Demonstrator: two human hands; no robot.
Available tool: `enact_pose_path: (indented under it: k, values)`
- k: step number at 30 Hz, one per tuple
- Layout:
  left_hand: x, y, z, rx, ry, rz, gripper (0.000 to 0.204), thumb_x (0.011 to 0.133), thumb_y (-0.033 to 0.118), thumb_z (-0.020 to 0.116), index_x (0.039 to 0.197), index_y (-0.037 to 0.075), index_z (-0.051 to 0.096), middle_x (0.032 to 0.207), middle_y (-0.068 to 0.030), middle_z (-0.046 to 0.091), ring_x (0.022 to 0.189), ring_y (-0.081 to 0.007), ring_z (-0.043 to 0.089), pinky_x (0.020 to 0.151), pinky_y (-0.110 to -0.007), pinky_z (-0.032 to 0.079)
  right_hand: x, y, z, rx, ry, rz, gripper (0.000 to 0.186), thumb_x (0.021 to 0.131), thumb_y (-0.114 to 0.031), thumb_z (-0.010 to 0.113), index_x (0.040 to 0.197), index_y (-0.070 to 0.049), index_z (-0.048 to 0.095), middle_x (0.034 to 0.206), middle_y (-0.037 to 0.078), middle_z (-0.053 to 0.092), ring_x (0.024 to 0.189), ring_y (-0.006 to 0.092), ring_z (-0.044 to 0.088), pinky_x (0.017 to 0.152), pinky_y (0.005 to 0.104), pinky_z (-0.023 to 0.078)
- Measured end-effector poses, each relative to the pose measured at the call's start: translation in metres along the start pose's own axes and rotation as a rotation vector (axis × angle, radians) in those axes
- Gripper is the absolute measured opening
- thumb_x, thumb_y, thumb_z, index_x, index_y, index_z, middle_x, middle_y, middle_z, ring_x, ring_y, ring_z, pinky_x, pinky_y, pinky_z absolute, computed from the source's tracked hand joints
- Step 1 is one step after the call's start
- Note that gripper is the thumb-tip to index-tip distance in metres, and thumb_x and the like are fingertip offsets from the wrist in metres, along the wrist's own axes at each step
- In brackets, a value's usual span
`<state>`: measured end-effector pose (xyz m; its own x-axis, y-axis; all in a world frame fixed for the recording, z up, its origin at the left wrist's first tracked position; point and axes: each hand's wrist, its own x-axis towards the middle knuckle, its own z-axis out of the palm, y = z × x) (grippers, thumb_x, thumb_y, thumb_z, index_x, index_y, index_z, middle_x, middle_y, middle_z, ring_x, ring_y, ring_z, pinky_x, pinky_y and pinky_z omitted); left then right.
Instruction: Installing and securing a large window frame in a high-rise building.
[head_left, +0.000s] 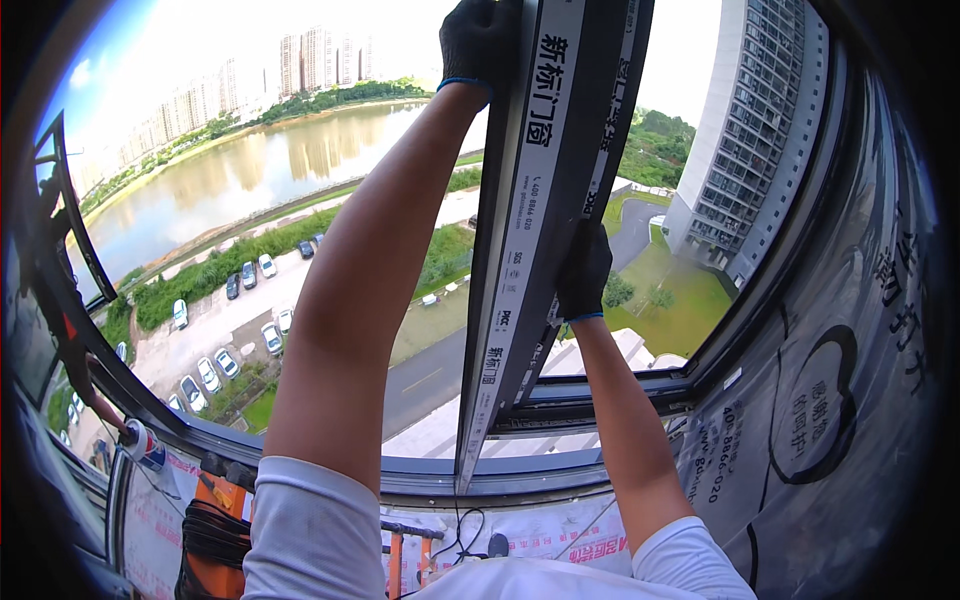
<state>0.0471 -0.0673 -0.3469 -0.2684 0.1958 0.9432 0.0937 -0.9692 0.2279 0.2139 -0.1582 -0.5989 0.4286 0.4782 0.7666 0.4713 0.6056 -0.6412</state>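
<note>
A dark grey upright window frame post, with strips of white printed protective film along it, stands right in front of me. My left hand, in a black glove with a blue cuff, is raised high against the left side of the post and closed on its edge. Lower down, my right hand, gloved the same way, is closed round the post's right side. The fingertips of both hands are partly hidden. The post's foot meets the dark lower window rail.
Orange equipment with a coiled black cable stands lower left, near a white and blue tub. Orange legs show below me. A film-wrapped panel lines the right. At left is an open sash; outside lies a long drop.
</note>
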Motion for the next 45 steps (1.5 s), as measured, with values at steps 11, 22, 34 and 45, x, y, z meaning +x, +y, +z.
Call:
enact_pose_path:
  k: [11,22,34,45]
  values:
    - [-0.224,-0.027,-0.062,-0.102,-0.083,-0.335,0.024,0.099,0.017,0.062,0.082,0.001,0.058,0.068,-0.0064,0.058,0.065,-0.01,0.052,0.061,-0.03,0.045,-0.004,-0.009,-0.005,-0.067,-0.028,-0.017,0.035,0.106,-0.029,0.041,0.105,0.002,0.057,0.092,0.022,0.059,0.085,0.04,0.059,0.074,0.0455,0.046]
    - [-0.379,-0.05,-0.111,0.048,-0.169,-0.485,0.019,0.101,0.015,0.058,0.088,0.001,0.059,0.075,-0.0054,0.06,0.071,-0.0108,0.055,0.066,-0.03,0.046,0.0,0.002,0.0,0.067,0.01,0.009,0.038,0.107,-0.032,0.04,0.1,0.002,0.058,0.089,0.022,0.062,0.084,0.0399,0.06,0.073,0.0453,0.046]
    - [-0.338,-0.041,-0.104,0.022,-0.209,-0.425,0.016,0.099,0.012,0.059,0.086,0.002,0.059,0.07,-0.0068,0.059,0.066,-0.012,0.056,0.062,-0.03,0.046,-0.001,0.005,-0.002,-0.019,0.026,-0.15,0.04,0.108,-0.031,0.039,0.101,0.003,0.059,0.091,0.021,0.062,0.083,0.0403,0.06,0.073,0.0463,0.046]
    - [-0.354,-0.035,-0.097,-0.041,-0.063,-0.517,0.017,0.097,0.011,0.063,0.083,0.001,0.059,0.07,-0.0081,0.06,0.065,-0.0126,0.057,0.063,-0.031,0.047,-0.002,0.006,-0.002,0.058,0.023,-0.068,0.041,0.108,-0.032,0.039,0.104,0.003,0.06,0.091,0.02,0.062,0.083,0.0399,0.061,0.073,0.0453,0.046]
